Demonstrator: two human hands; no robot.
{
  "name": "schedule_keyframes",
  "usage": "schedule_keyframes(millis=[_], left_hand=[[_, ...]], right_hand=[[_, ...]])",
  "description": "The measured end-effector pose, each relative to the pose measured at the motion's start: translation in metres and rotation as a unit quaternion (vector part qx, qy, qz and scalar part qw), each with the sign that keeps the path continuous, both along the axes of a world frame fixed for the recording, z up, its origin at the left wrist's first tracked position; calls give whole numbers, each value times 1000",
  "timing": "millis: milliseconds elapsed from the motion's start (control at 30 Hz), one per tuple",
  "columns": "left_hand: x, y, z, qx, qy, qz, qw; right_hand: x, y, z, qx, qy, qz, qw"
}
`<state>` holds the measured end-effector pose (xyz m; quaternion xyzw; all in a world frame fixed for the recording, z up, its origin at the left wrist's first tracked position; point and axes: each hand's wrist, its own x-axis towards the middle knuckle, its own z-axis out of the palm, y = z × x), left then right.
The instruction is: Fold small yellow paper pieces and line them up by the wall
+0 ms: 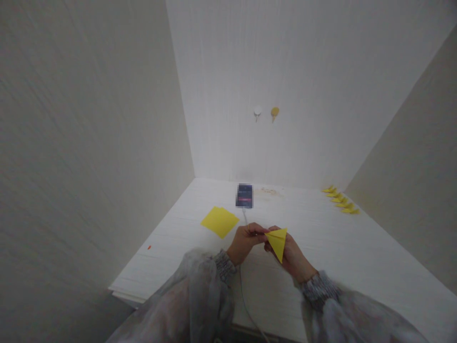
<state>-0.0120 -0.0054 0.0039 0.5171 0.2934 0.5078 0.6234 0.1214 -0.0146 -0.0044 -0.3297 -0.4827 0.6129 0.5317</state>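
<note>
A folded piece of yellow paper (278,244), triangular in outline, is held above the white table between both hands. My left hand (244,243) pinches its left corner with thumb and fingers. Behind and under the paper, my right hand (293,257) supports it, its fingers partly covered by the sheet. To the left of my hands lie flat yellow paper sheets (219,222), slightly offset from each other. A row of several folded yellow paper pieces (341,200) stands along the table's right edge.
A phone-like device (244,196), its screen blurred, leans near the back wall, with a pale cable (243,286) running toward me under my hands. An orange scrap (149,247) lies at left. Two hooks, one white (257,111) and one yellow (274,112), hang on the wall.
</note>
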Motion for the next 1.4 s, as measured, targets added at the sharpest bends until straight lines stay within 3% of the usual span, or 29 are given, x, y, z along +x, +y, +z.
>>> schedule_keyframes(millis=[567, 767, 967, 1133, 1267, 1400], left_hand=[[-2, 0, 2, -24, -68, -46, 996], [-1, -1, 2, -49, -87, -92, 991], [-2, 0, 2, -36, -105, -83, 990], [-2, -1, 5, -35, -129, -60, 989], [-2, -2, 6, -63, -128, -63, 988], [-2, -3, 7, -122, -72, -79, 987]], right_hand=[[4, -7, 7, 56, 3, 17, 998], [3, -11, 10, 21, 31, 23, 999], [1, -12, 10, 14, 66, 48, 997], [2, -12, 5, 29, 50, 26, 998], [5, -11, 4, 130, -49, -51, 989], [10, -12, 6, 307, -198, -136, 921]])
